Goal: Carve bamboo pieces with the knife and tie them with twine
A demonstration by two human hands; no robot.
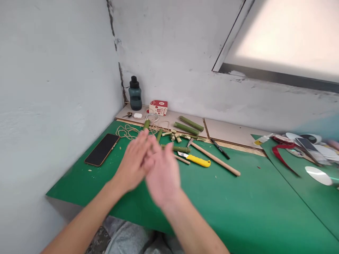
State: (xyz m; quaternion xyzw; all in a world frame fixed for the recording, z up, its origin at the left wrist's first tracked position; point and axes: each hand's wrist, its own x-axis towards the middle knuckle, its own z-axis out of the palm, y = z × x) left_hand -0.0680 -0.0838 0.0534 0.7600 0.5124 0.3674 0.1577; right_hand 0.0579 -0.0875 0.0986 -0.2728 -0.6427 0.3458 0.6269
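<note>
My left hand [134,164] and my right hand [162,173] meet above the green table mat [238,204], slightly blurred. Their fingers are stretched out and overlap, and no object shows in either. Just beyond the fingertips lie green bamboo pieces [188,127], short pale cut bits [178,137] and a tangle of twine [125,131]. To the right of my right hand rest a yellow utility knife [198,161] with its blade out and a hammer [215,158] with a wooden handle. A thin stick [182,160] is partly hidden behind my right hand.
A phone [102,150] lies at the left. Along the back wall stand a dark bottle [136,97] and a red-white box [158,108], near scissors [128,115] and a wire coil [152,117]. A black marker [220,149] and a cluttered pile [315,146] are farther right.
</note>
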